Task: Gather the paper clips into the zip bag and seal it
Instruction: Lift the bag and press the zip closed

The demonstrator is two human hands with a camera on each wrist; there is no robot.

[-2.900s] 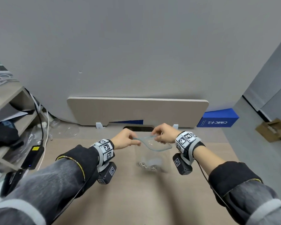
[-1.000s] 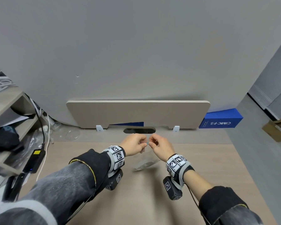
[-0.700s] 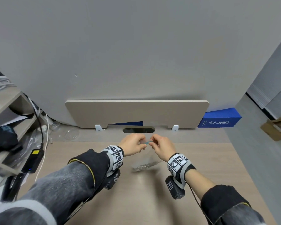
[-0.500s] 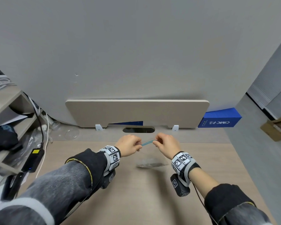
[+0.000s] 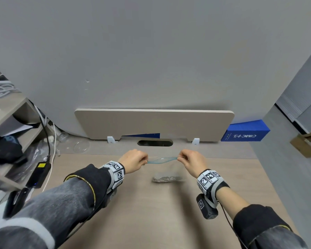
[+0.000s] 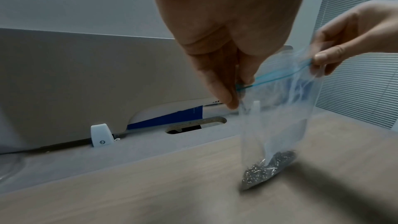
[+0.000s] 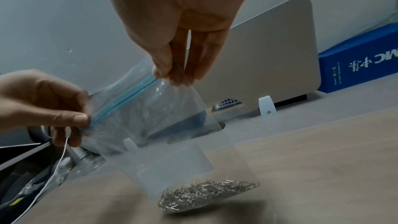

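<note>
A clear zip bag [image 5: 166, 169] with a blue zip strip [image 5: 161, 160] hangs above the wooden desk [image 5: 142, 212]. A heap of silver paper clips [image 5: 166, 179] lies in its bottom, also seen as the paper clips [image 7: 206, 195] and the paper clips [image 6: 267, 168]. My left hand [image 5: 145, 161] pinches the strip's left end. My right hand [image 5: 179, 159] pinches its right end. In the wrist views the zip strip [image 6: 277, 76] and the zip strip [image 7: 125, 100] run taut between the two pinches, with the bag [image 6: 277, 117] hanging below.
A beige divider panel [image 5: 153, 124] stands at the desk's back, with a cable slot [image 5: 155, 142] before it. A blue box [image 5: 246, 133] sits at back right. Shelves, cables and a black power adapter [image 5: 39, 174] crowd the left side. A cardboard box [image 5: 307, 143] lies on the floor at right.
The hands met at the strip's middle a second ago and have slid apart to its two ends, pulling it taut. The bag's mouth, gaping earlier, is now drawn narrow.
</note>
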